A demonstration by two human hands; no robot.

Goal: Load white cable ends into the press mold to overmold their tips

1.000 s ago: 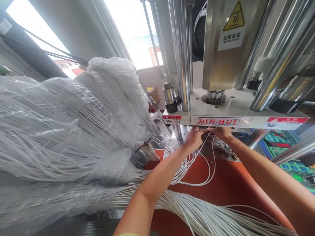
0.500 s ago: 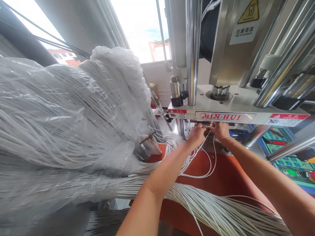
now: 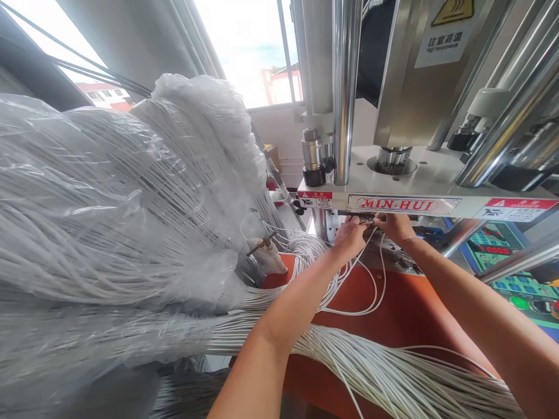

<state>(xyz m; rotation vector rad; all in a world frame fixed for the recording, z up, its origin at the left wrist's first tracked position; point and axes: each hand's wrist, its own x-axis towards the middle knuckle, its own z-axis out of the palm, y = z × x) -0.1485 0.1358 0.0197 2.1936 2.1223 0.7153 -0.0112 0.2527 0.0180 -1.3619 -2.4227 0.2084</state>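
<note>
Both of my hands reach under the front plate [image 3: 402, 203] of a press. My left hand [image 3: 350, 233] is closed, its fingertips pinched at a small metal part whose shape is too small to tell. Close on its right, my right hand [image 3: 396, 228] is closed too, thumb and fingers pinched around the end of a thin white cable [image 3: 383, 256]. The cable loops down from the fingers towards a coiled heap of white cables [image 3: 305, 247] left of my left wrist. The cable ends between the fingertips are partly hidden.
A thick bundle of white cables [image 3: 371, 361] crosses the orange-red table [image 3: 402, 308] below my forearms. Plastic-wrapped cables [image 3: 131, 192] fill the left side. A rusty clamp [image 3: 262, 244] stands by the coil. Steel columns [image 3: 347, 93] and a control panel [image 3: 510, 256] are at the press.
The view has turned slightly, so the press sits a little further right. My right hand has shifted slightly right; both hands stay pinched close together under the plate.
</note>
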